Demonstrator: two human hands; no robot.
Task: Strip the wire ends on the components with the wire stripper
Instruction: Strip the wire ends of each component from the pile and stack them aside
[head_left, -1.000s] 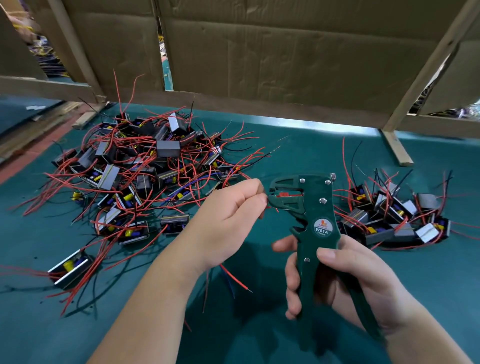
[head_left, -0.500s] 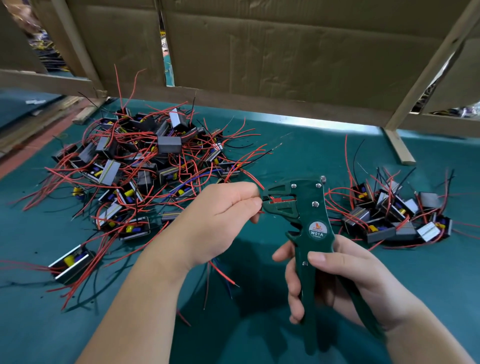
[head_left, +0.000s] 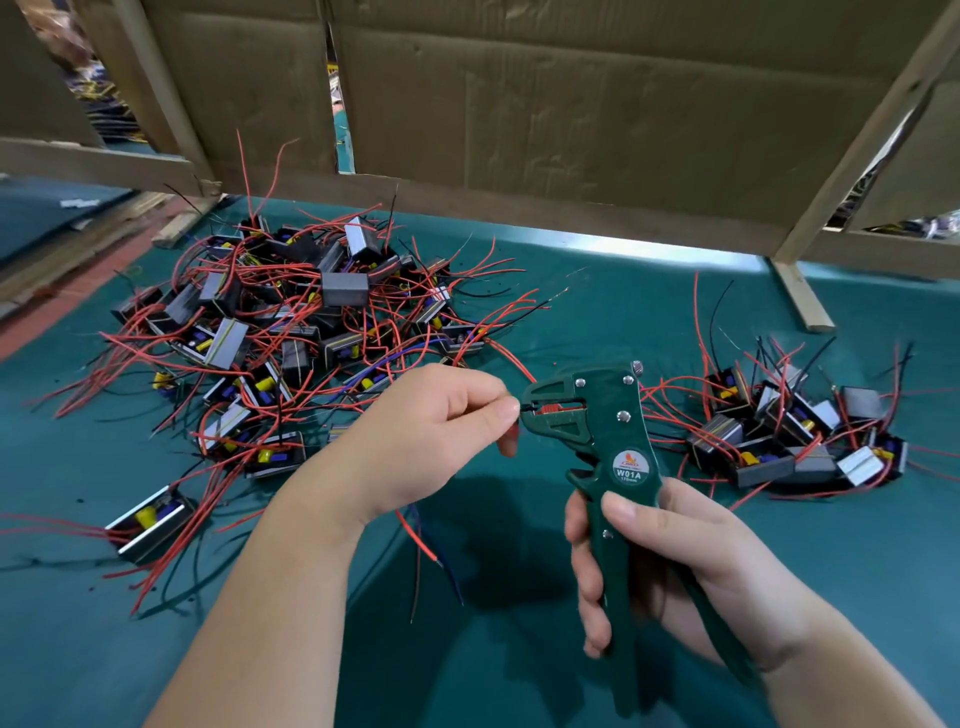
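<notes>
Head view. The left hand (head_left: 426, 441) is clenched, with thumb and forefinger pinching a wire (head_left: 525, 408) right at the mouth of the stripper (head_left: 613, 447). The wire's short visible stretch runs from the fingertips into the jaws; its colour is hard to tell at that spot. Loose leads (head_left: 417, 532), red and dark, hang from under this hand above the tabletop (head_left: 623, 301). Whatever they are attached to is hidden by the palm.

The right hand (head_left: 675, 561) grasps the stripper by its handles: fingers curled round the front handle, thumb laid across the body just below the round label marked W01A. The tool is held upright above the tabletop, with its head at the top, facing left toward the left hand. How far the handles are squeezed cannot be told.

A large pile (head_left: 291, 332) of components with tangled red and black wires lies on the tabletop at left. A smaller pile (head_left: 789, 441) lies at right, behind the stripper. One single component (head_left: 148, 522) lies apart at the near left. A cardboard wall (head_left: 571, 114) in a wooden frame (head_left: 802, 296) stands along the far edge.
</notes>
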